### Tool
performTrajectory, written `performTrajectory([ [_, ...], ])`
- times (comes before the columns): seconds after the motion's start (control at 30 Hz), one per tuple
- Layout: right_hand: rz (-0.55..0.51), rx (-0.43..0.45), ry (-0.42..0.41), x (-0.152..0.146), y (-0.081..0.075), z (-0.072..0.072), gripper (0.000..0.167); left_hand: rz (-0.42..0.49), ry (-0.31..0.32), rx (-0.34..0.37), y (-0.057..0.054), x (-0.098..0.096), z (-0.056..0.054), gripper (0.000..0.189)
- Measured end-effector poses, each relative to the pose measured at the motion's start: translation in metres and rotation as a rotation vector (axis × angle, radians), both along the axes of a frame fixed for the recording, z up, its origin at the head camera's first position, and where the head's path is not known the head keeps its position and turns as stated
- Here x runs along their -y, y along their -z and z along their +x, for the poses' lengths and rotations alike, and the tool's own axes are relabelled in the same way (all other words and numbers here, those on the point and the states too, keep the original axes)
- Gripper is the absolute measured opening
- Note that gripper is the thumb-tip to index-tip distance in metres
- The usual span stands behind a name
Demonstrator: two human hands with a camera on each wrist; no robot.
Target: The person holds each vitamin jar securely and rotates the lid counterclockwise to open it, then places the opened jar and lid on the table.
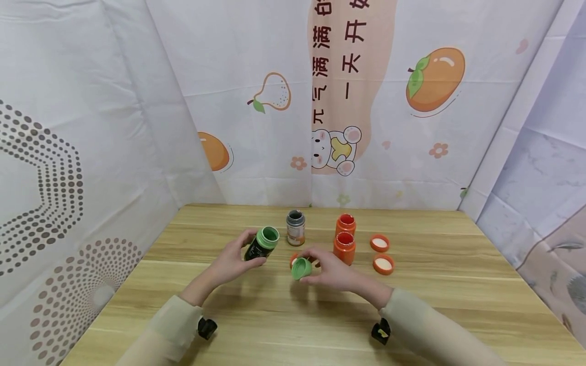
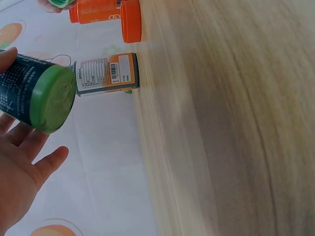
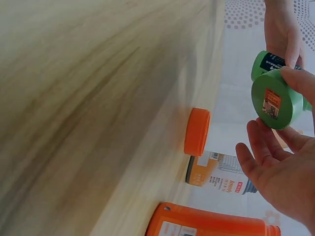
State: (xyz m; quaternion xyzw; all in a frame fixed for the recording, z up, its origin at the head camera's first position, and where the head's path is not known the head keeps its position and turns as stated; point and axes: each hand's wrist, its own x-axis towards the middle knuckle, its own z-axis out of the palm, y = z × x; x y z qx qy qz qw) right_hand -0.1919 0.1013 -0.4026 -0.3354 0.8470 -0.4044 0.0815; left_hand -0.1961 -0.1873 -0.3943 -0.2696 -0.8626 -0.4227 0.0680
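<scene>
My left hand grips a green jar with a dark label, its open mouth tilted up toward me. In the left wrist view the jar's green base faces the camera, held above the table. My right hand pinches a green lid, hollow side turned left toward the jar. The right wrist view shows an orange sticker on the lid's top. Jar and lid are apart. Behind the lid, partly hidden, an orange lid lies on the table.
A grey open jar with a white and orange label stands behind the hands. Two open orange jars stand to its right, one behind the other. Farther right, two orange lids lie with white insides up on the wooden table. A printed curtain hangs behind.
</scene>
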Motion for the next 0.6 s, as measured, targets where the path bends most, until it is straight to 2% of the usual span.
performTrajectory([
  [0.2,0.041,0.015,-0.012,0.001,0.006,-0.002,0.046,-0.036,-0.016,-0.038,0.003,0.001,-0.001,0.06],
  [0.6,0.058,0.025,-0.066,0.003,0.017,-0.003,0.046,-0.023,-0.031,0.007,0.006,0.002,0.0,0.059],
])
